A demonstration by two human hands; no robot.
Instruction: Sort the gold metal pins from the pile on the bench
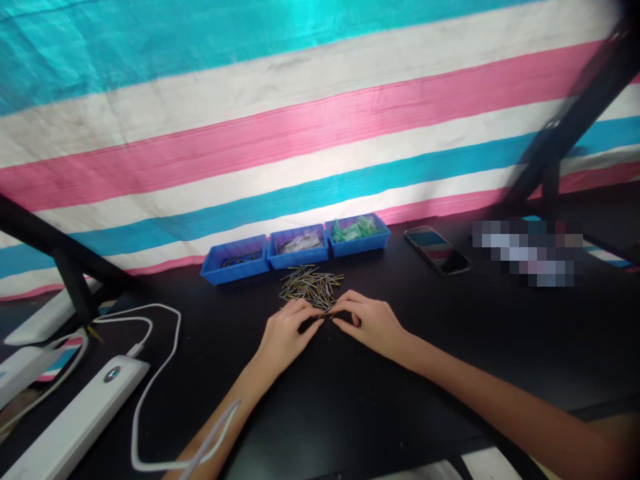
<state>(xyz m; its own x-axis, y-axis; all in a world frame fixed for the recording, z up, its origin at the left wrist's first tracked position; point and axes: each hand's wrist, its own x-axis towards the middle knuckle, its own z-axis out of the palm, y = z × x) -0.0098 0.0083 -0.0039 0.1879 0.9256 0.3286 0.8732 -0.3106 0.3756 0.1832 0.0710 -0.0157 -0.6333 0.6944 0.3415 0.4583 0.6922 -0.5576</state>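
On the black table, a loose pile of thin metal pieces [311,283], silver and yellowish, lies just beyond my hands. My left hand [290,328] is at the pile's near edge, its thumb and fingers drawn together in a pinch. Facing it from the right, my right hand [367,321] pinches too, its fingertips close to those of the left. Something small and dark shows between the fingertips, too small to make out. Behind the pile stand three blue trays: the left one [235,272] holds a few thin dark pieces, the middle one [299,257] clear pieces, the right one [359,247] green pieces.
A phone [439,251] lies right of the trays, with a blurred-out patch beyond it. On the left are a white power bank [83,420] and a looping white cable [137,413]. Black frame bars rise at both sides before a striped sheet [300,127].
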